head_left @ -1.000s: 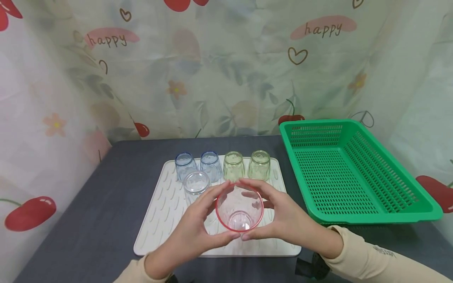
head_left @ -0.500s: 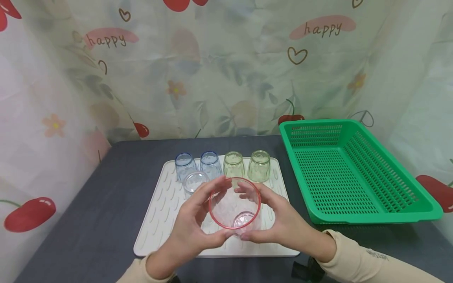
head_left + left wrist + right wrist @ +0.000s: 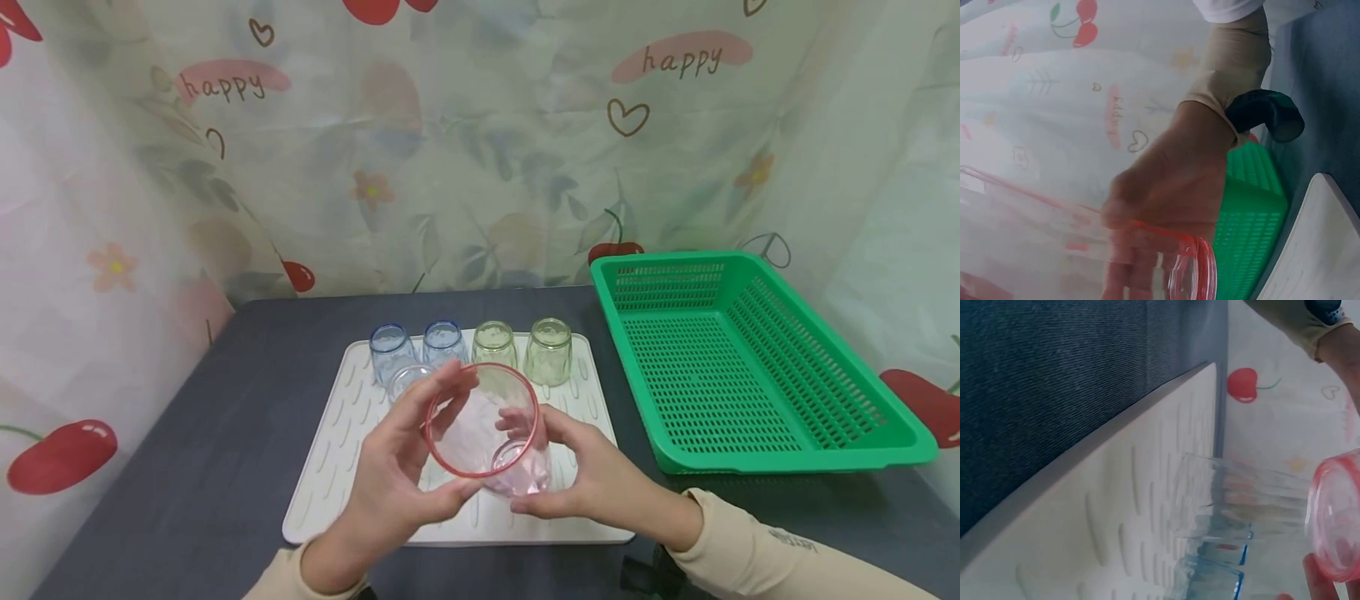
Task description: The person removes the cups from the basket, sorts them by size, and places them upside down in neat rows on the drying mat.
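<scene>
A pink-tinted drinking glass with a red rim (image 3: 525,477) is held above the white mat in the head view, tilted, its mouth toward upper left and its base toward lower right. My left hand (image 3: 401,475) holds it near the rim, thumb in front, fingers round the far side. My right hand (image 3: 588,467) grips it nearer the base. The left wrist view shows the right hand (image 3: 1169,172) at the thick glass base (image 3: 1194,269). Behind my left fingers, a clear glass (image 3: 408,382) stands upside down, partly hidden.
Two blue glasses (image 3: 392,354) and two green glasses (image 3: 549,354) stand inverted in a row along the back of the white mat (image 3: 337,467). A green slotted basket (image 3: 720,375) sits at the right of the dark tabletop (image 3: 187,467). A printed curtain (image 3: 480,167) hangs behind.
The pink glass has moved slightly left and up, and its base has swung toward the right. My left hand has shifted left with the rim; the right hand stays near the base.
</scene>
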`<action>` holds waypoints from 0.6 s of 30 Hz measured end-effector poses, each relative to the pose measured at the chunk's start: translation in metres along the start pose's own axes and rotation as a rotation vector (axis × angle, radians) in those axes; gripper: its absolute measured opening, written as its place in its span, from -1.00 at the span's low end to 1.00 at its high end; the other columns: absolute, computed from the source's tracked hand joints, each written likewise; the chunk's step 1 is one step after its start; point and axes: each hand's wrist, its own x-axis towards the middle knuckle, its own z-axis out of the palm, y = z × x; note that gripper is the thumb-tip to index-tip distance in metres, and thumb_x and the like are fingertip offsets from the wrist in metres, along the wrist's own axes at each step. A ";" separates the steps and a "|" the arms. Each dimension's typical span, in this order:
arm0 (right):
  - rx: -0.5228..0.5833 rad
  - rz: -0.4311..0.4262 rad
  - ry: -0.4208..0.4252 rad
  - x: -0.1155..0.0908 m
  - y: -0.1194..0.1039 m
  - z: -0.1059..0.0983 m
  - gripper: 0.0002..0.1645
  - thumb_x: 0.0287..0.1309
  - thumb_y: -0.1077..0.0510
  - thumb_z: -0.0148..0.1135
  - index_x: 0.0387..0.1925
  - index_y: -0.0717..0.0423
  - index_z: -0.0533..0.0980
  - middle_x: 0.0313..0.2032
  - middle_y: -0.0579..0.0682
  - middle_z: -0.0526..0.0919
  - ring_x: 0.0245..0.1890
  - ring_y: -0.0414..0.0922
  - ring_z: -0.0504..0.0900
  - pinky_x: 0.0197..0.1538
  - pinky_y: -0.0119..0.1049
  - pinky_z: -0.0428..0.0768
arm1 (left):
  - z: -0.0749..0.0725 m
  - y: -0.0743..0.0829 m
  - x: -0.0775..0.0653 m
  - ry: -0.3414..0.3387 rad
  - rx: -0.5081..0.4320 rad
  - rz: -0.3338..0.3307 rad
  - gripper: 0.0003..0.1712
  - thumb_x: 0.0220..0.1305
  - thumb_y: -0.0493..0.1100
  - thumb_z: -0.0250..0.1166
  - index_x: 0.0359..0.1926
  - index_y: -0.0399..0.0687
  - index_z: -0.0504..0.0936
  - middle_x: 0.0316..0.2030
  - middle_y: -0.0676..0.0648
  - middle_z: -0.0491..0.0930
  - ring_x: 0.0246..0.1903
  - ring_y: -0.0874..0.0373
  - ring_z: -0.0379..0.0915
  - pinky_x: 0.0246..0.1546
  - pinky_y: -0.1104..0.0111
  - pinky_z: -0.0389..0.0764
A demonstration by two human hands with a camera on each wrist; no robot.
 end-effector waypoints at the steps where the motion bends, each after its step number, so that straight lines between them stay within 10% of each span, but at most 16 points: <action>1: -0.003 0.008 -0.004 0.000 0.001 0.000 -0.27 -0.12 0.02 0.56 0.13 -0.11 0.45 0.10 -0.23 0.58 0.13 -0.18 0.52 0.17 0.15 0.43 | -0.001 0.000 0.000 0.001 -0.011 0.006 0.03 -0.27 -0.62 0.39 0.34 -0.53 0.17 0.22 -0.37 0.38 0.27 -0.03 0.33 0.26 0.15 0.35; 18: -0.036 -0.070 0.087 -0.001 0.001 -0.025 -0.23 -0.17 0.19 0.57 0.17 0.00 0.47 0.03 -0.15 0.61 0.01 -0.25 0.56 0.14 -0.27 0.52 | -0.025 0.004 -0.002 0.023 -0.182 -0.018 -0.04 0.08 -0.31 0.45 0.34 -0.65 0.08 0.30 -0.27 0.36 0.32 -0.03 0.30 0.27 0.21 0.34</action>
